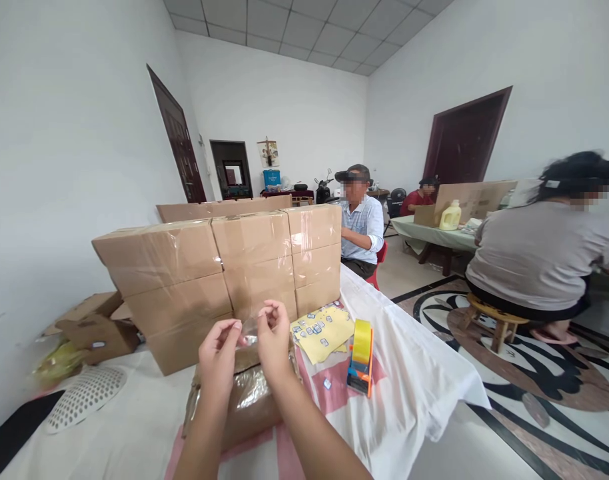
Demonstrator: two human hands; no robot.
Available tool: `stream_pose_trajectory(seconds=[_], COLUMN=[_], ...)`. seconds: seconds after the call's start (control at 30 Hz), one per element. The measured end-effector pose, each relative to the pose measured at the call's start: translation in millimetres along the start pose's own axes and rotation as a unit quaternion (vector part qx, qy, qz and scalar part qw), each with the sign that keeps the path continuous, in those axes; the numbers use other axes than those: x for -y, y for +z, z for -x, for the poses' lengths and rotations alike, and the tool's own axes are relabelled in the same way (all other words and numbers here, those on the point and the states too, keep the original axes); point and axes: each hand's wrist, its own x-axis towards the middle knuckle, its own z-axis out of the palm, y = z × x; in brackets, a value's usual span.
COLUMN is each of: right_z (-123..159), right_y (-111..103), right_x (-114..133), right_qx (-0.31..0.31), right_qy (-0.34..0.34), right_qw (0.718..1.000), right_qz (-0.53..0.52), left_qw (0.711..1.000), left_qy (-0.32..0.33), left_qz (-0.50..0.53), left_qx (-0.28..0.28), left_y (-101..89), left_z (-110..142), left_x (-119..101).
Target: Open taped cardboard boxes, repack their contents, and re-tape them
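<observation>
Brown cardboard dominates the middle of the frame: a wall of stacked cartons (169,257), flat-faced and square-edged, with glossy strips of clear tape catching the light across their seams. In the lower centre lies a single box (254,407), its brown surface shiny and wrinkled under a taped covering, with bright creased highlights on the side nearest the viewer. The tablecloth (404,353) beneath is soft white fabric with pink patches, hanging in loose folds toward the lower right. Right of centre, yellow sheets (329,333) of thin, flat paper carry scattered small blue-and-white labels, and beside them stands a tape dispenser (359,373), orange and blue plastic around a smooth yellow roll. At the lower left rests a curved white piece (87,399) pierced with rows of holes, near a dented carton (99,337). The left hand (220,343) and right hand (273,332) are raised side by side at lower centre, the thumb and fingertips of each pinched together on a thin, transparent strip of film (250,331) that spans the gap between them. The box sits directly below this grip, between and beneath the forearms, its far edge partly hidden by the hands.
</observation>
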Motion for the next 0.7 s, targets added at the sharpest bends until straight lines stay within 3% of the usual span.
stream_pose_trajectory(seconds=[0.27, 0.5, 0.7], right_z=[-3.9, -6.8, -3.6], right_y=[-5.2, -6.3, -5.9], right_x=[0.8, 1.5, 0.9], right_qx=[-0.046, -0.083, -0.069], right_qy=[-0.047, -0.082, -0.092], right_qw=[0.998, 0.993, 0.993], right_qz=[-0.003, -0.020, -0.013], left_qw=[0.997, 0.993, 0.987], left_qy=[-0.036, -0.015, 0.008], left_qz=[-0.034, -0.070, -0.118], left_qx=[0.056, 0.092, 0.105], left_y=[6.1, 11.0, 8.1], left_z=[2.6, 2.9, 4.1], left_x=[1.1, 3.3, 7.4])
